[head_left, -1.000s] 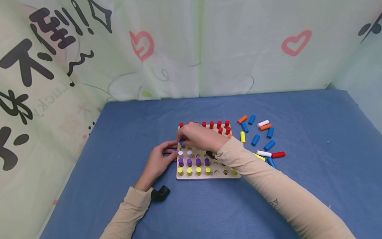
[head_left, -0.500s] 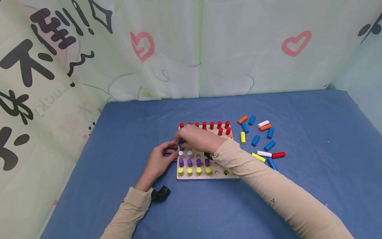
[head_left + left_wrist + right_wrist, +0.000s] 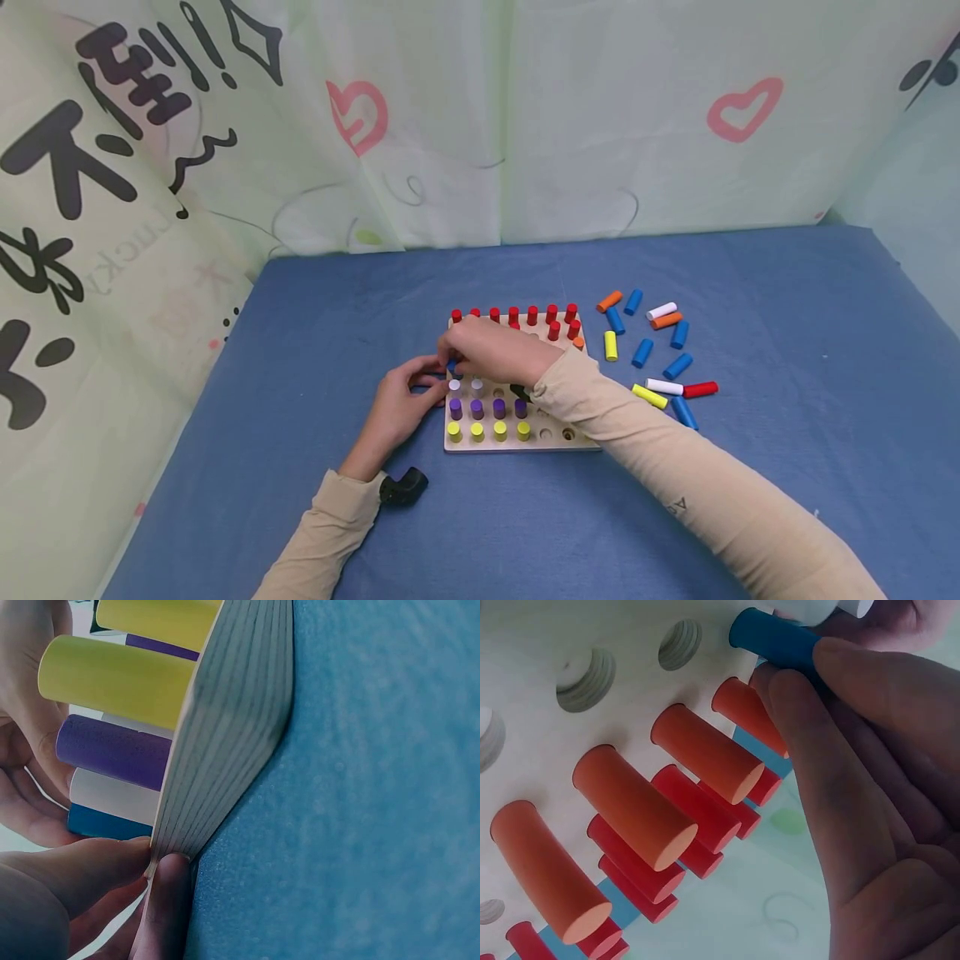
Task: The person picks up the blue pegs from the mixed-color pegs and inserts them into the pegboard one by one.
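A wooden pegboard (image 3: 535, 446) lies on the blue cloth, holding rows of coloured pegs. Thumb and fingers of my right hand (image 3: 498, 346) pinch a blue peg (image 3: 776, 637) at the board's left edge. That peg stands upright, its lower end at the board surface, behind a white peg (image 3: 454, 387). My left hand (image 3: 401, 400) grips the board's left edge, thumb on the upper rim and a finger against the side in the left wrist view. Nearer the front are purple pegs (image 3: 477, 408) and yellow pegs (image 3: 477, 432). Orange pegs (image 3: 705, 750) stand just beyond the blue one.
Red pegs (image 3: 532, 315) line the board's far side. Loose pegs lie scattered to its right, among them a blue one (image 3: 642, 352), a yellow one (image 3: 649, 396) and a red one (image 3: 701, 389). A printed curtain (image 3: 570, 167) hangs behind the cloth.
My right hand has shifted slightly left and toward the front with the blue peg in its fingers. The right forearm has moved a little left; my left hand stays in place.
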Tool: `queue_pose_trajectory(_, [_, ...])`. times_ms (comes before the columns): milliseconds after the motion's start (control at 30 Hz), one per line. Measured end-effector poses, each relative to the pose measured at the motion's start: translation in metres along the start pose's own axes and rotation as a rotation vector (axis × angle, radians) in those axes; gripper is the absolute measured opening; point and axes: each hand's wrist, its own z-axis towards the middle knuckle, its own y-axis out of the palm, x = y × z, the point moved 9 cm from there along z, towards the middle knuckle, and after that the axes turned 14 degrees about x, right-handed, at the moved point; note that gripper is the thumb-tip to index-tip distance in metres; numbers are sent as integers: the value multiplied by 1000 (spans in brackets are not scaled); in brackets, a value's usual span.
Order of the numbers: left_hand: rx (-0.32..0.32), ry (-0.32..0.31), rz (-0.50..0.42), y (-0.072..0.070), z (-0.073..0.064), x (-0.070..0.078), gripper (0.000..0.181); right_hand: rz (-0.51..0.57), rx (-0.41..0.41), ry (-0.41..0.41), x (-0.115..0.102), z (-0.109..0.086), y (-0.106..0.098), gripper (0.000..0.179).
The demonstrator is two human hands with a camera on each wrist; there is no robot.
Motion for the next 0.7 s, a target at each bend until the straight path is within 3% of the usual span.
queue_pose_trajectory(400, [-5,-4,0,1,0,1,38,-4,-9,39,4,-3,-1,19])
queue_pose_trajectory(700, [-9,-13,-32,1,0,-1,38,13,31,17,3,-6,-9,16])
